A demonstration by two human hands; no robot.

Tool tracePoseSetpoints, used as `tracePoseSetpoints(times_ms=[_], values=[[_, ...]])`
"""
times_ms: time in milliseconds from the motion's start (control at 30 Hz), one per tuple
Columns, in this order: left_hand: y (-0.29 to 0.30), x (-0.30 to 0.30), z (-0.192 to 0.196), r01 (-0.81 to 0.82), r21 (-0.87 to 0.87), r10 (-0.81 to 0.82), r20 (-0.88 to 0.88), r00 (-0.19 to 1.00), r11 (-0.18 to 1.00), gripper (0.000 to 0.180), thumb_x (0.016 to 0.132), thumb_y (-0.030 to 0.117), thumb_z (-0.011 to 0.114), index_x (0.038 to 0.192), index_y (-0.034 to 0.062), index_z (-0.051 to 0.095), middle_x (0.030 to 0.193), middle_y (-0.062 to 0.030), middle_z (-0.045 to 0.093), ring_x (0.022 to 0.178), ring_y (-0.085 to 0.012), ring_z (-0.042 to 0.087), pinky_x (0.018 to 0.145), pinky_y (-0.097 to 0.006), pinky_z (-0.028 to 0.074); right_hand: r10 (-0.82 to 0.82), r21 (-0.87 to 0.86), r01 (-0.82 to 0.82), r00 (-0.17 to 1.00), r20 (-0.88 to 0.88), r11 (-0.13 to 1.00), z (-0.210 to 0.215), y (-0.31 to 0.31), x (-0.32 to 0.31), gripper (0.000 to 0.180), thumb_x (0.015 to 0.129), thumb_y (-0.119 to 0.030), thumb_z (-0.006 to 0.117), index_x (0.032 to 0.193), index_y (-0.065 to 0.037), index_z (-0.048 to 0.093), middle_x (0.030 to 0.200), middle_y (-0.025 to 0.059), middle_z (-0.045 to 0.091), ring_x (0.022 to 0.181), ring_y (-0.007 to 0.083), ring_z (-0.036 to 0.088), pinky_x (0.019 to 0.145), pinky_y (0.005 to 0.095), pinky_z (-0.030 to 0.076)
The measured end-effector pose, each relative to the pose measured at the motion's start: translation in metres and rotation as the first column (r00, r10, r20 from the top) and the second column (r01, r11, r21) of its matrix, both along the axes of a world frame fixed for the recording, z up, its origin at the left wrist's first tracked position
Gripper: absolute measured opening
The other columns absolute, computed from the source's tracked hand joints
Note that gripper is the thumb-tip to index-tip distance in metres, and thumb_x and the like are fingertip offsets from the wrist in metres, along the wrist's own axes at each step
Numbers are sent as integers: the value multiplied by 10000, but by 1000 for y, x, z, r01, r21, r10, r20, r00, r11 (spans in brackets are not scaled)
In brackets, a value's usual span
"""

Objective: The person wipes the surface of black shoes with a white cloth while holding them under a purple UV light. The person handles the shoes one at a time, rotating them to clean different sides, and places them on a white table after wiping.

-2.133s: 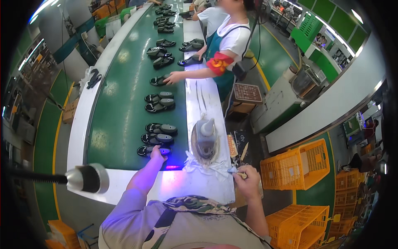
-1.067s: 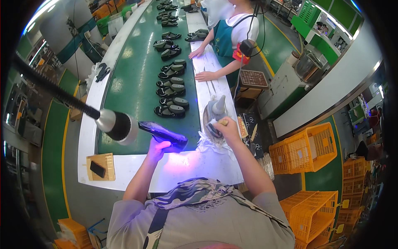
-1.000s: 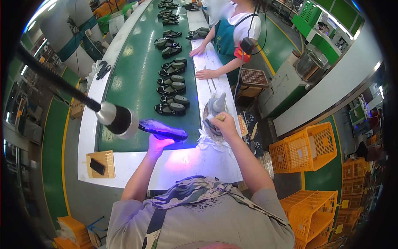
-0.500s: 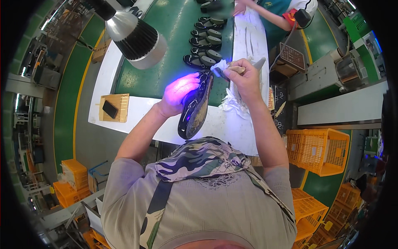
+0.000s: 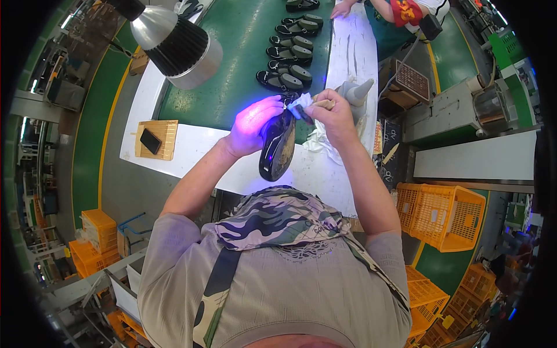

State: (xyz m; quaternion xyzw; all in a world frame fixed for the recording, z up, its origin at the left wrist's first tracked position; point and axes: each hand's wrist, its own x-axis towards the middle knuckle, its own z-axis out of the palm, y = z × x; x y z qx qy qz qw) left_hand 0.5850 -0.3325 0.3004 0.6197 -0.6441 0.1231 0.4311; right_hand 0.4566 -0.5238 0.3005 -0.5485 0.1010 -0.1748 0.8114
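Observation:
In front of my chest, my left hand point(image 5: 255, 123) is closed round a glossy black shoe point(image 5: 277, 156), its scuffed tan sole turned to the right. Violet light falls across the fingers and the upper. My right hand point(image 5: 336, 116) pinches a crumpled white cloth point(image 5: 300, 105), pressed against the far end of the shoe. A small tan piece point(image 5: 324, 105) also sticks out of these fingers; its kind is unclear. Just beyond, several black shoes point(image 5: 288, 53) stand in pairs on the green belt point(image 5: 220, 64).
A metal lamp point(image 5: 180, 49) hangs at the upper left. On the white ledge lie a phone point(image 5: 151, 141) on a tan board and a rumpled white cloth point(image 5: 322, 142); a grey cone-tipped bottle point(image 5: 358, 91) stands there too. Orange crates point(image 5: 444, 217) are at the right. A co-worker's hand point(image 5: 342, 8) rests far off.
The cloth in my right hand has come down and left onto the far end of the shoe. The shoe has shifted slightly away from me. The co-worker's hand has moved off the shoes.

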Motion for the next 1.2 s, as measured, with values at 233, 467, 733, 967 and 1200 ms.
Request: tracePoseSetpoints(times_ms=[233,467,733,967,1200], values=[[-2,5,-12,-143,36,142,27,989,989,366,687,8,759,1024,-6,617,1008,-177,657,909,-335,676,779,-391,566,103,65,-102,994,-26,993,14,4,-5,211,775,21,697,877,-28,520,732,50,614,651,113,582,598,262,471],[4,6,-9,-84,309,133,-141,981,947,509,555,41,830,1017,14,618,869,-113,630,760,-272,652,659,-359,550,81,-33,-82,996,-34,996,33,-2,-2,214,775,18,698,873,-26,514,722,47,606,635,108,579,589,246,463],[19,21,-26,391,506,78,-681,728,769,650,494,57,893,1083,35,618,965,-51,666,866,-151,632,801,-322,519,32,-199,-30,999,6,980,29,-13,14,201,782,15,690,865,-35,514,805,37,601,709,68,540,632,221,441],[24,22,-16,597,489,98,-818,566,636,777,556,81,912,1232,16,536,1096,-11,626,980,-97,562,904,-304,471,-56,-402,78,996,67,912,24,-13,25,187,767,-3,686,820,-36,510,944,91,594,857,100,538,759,250,454],[28,16,-20,674,316,157,-945,287,668,840,591,71,895,1315,27,471,1129,-8,605,1011,-96,555,920,-300,462,-7,-461,46,996,85,886,12,-14,28,194,763,-4,680,793,-43,492,913,90,594,886,131,547,791,277,454]])
